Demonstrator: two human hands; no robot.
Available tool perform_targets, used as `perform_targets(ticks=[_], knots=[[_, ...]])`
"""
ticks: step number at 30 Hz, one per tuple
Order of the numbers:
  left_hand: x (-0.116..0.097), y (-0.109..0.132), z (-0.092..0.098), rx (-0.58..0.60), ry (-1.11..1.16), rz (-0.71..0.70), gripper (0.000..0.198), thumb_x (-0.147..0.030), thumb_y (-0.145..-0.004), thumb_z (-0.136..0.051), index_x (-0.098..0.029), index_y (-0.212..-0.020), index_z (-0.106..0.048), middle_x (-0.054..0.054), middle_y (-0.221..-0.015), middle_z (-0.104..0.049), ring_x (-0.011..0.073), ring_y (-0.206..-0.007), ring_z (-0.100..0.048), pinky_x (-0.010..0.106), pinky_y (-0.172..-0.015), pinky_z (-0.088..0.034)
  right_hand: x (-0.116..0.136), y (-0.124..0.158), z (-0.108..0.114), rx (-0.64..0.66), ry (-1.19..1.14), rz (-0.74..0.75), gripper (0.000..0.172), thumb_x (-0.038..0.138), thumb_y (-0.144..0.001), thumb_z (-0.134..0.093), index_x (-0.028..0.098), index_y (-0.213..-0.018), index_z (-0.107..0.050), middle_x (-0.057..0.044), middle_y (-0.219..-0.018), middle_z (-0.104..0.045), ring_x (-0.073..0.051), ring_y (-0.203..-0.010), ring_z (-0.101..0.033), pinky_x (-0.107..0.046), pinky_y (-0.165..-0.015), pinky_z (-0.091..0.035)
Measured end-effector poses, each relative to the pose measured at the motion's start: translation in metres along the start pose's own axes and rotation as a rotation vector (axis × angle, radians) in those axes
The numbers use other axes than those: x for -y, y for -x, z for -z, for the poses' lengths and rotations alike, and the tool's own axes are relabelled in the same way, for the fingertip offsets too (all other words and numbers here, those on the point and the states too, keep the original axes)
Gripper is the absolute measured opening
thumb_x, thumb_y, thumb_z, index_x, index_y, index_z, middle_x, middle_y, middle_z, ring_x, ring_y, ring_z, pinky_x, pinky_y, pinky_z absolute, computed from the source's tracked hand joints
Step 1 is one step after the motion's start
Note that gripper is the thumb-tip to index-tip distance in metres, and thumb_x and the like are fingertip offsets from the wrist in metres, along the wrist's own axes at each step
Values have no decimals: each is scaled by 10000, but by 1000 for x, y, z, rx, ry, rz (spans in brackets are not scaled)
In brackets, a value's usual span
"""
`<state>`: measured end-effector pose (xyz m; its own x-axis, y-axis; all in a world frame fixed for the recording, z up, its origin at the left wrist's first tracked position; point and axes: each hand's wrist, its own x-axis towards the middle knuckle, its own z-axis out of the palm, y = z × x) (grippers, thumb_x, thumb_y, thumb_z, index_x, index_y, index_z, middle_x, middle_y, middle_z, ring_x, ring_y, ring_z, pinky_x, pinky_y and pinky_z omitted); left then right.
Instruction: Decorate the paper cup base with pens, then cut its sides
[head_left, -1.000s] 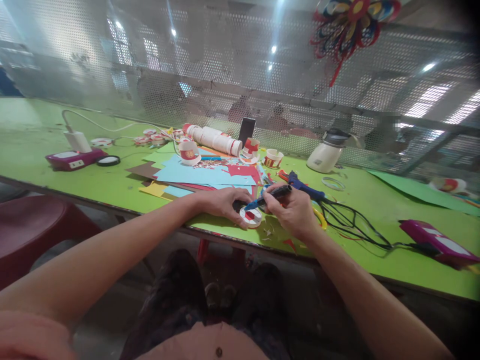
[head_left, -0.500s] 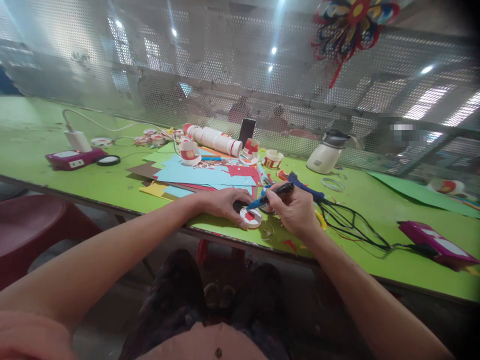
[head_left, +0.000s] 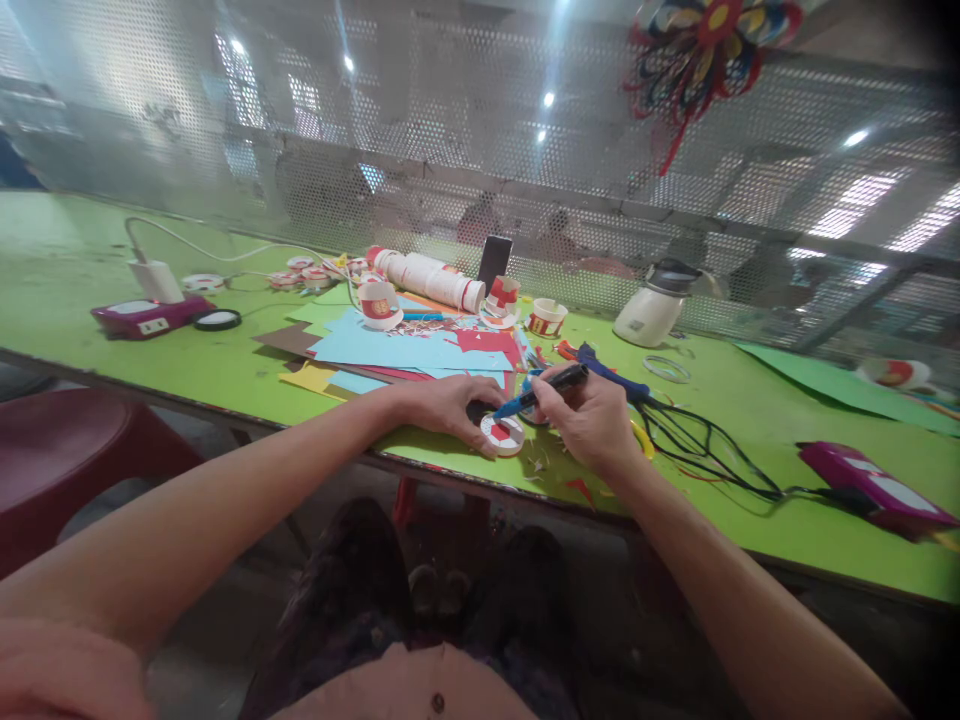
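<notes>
My left hand [head_left: 454,408] is closed on the side of a small white disc [head_left: 511,445] that rests near the table's front edge. A red shape and some dark marks show on the disc's top. In my right hand [head_left: 596,418] is a blue marker pen [head_left: 517,403], gripped like a writing tool and slanting down to the left. Its tip is at the disc's upper face. Beside the hands lie paper scraps [head_left: 580,490], and a dark round thing sits partly hidden behind my left fingers.
Stacked coloured paper [head_left: 390,345], cut paper cups [head_left: 546,318] and a phone [head_left: 495,263] stand beyond my hands. A glue gun [head_left: 611,372] with black cable lies right, near a kettle [head_left: 652,310]. Purple power strips [head_left: 874,490] sit at both sides.
Hardly anything differs. Both hands, the disc and the marker pen stay in nearly the same places.
</notes>
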<state>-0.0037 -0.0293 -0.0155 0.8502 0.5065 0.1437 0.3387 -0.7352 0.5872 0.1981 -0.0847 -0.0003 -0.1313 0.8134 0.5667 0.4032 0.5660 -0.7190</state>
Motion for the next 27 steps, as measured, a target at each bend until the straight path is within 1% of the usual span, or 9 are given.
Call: perform_targets(ticks=[8,14,19,22,27], knots=[[-1,0,1,3,11,8,507,-530,-706,-732,-203,-1089,-671,51,-1114,-604,230,-1036,-548,266,-848,-395,-1,0,1,3,24,-2,241,382,-814,-607,195,-669,-563,15,-509,-587,-114,-445,-533,-226,-446,-430],[-1,1,0,-21,5,5,503,-539,-685,-742,-217,-1068,-684,32,-1047,-627,219,-970,-560,266,-820,-391,-3,-1,2,-5,33,-37,259,393,-832,-610,175,-694,-581,13,-496,-600,-109,-435,-532,-226,-452,-426],[-3,0,1,-1,-6,18,502,-530,-695,-738,-215,-1081,-676,38,-1092,-610,221,-1006,-555,262,-840,-394,-2,-1,2,-7,52,-60,258,374,-830,-607,167,-677,-580,13,-480,-592,-91,-400,-489,-218,-424,-395],[-5,1,1,5,-4,26,497,-515,-701,-740,-209,-1087,-673,46,-1121,-600,225,-1033,-551,263,-858,-397,-2,0,1,-2,32,-62,261,378,-821,-612,167,-671,-581,14,-476,-589,-90,-395,-486,-215,-412,-389],[-5,1,1,7,1,13,477,-498,-706,-741,-202,-1075,-674,44,-1090,-610,225,-1031,-555,261,-853,-397,-2,1,2,-78,-40,-37,241,374,-806,-620,168,-685,-591,17,-469,-597,-91,-380,-495,-209,-398,-397]])
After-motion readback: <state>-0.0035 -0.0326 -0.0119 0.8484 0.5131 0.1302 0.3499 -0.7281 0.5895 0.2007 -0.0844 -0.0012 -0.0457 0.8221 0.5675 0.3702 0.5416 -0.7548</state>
